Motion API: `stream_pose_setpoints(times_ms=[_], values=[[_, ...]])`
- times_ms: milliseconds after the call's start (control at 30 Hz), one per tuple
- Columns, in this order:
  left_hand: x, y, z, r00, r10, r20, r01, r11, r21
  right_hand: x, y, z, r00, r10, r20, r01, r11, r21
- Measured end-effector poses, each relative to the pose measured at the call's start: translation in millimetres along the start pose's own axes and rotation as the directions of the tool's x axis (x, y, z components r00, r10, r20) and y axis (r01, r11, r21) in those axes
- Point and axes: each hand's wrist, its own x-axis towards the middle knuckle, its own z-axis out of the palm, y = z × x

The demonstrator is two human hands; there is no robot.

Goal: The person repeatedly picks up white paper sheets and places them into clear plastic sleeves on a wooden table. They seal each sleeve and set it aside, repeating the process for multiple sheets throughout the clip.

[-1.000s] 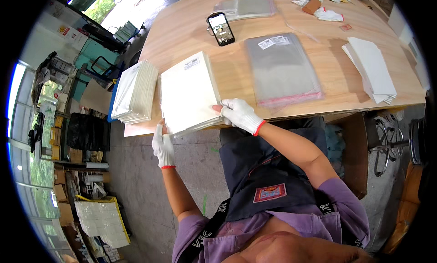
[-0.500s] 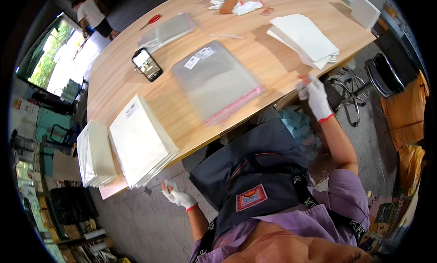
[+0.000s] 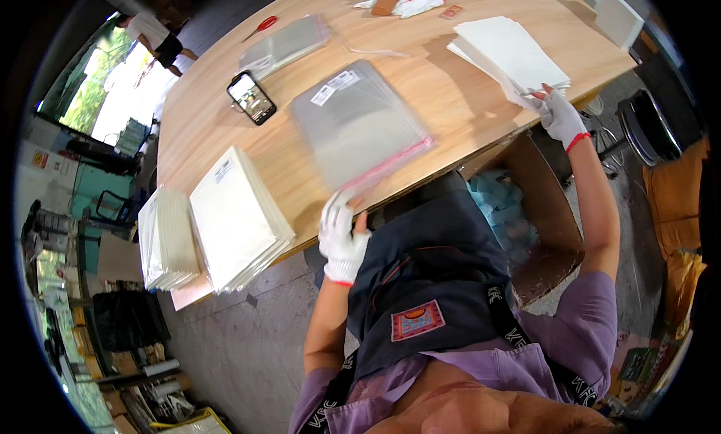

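Observation:
My left hand, in a white glove with bare fingertips, is open beside the near pink edge of a stack of clear plastic bags. Its thumb stands apart from the fingers; whether the fingertips touch the bags I cannot tell. At the right, my gloved right hand is at the near corner of a fanned stack of white sheets, thumb and fingers pinching at the edge. How many sheets it has hold of is hidden.
Two stacks of white packs, a wide one and a narrow one, stand at the table's left. A phone, more clear bags, red scissors and spare gloves lie farther back. Below is a cardboard box.
My left hand has risen from below the table edge to the bags' near edge. My right hand has moved forward and right onto the corner of the white sheets.

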Motion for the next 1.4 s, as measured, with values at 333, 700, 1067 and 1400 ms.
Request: stream_pose_setpoints(times_ms=[333, 700, 1067, 1400], values=[[66.0, 1.5, 40.4, 0.914, -0.218, 0.342, 0.014, 0.860, 0.510, 80.3, -27.0, -36.5, 0.971, -0.234, -0.042, 0.237, 0.965, 0.111], [52.3, -40.4, 31.2, 0.963, -0.135, 0.233, 0.095, 0.980, 0.174, -20.4, 62.0, -34.2, 0.976, -0.127, 0.176, 0.155, 0.975, -0.157], [40.0, -33.1, 20.0, 0.988, -0.130, 0.082, 0.114, 0.979, 0.171, -85.7, 134.2, 12.1, 0.843, 0.161, 0.512, -0.181, 0.983, -0.012], [33.2, -15.1, 33.0, 0.998, -0.038, 0.043, 0.036, 0.998, 0.042, -110.9, 198.3, 18.8, 0.894, 0.116, 0.433, -0.267, 0.913, 0.307]])
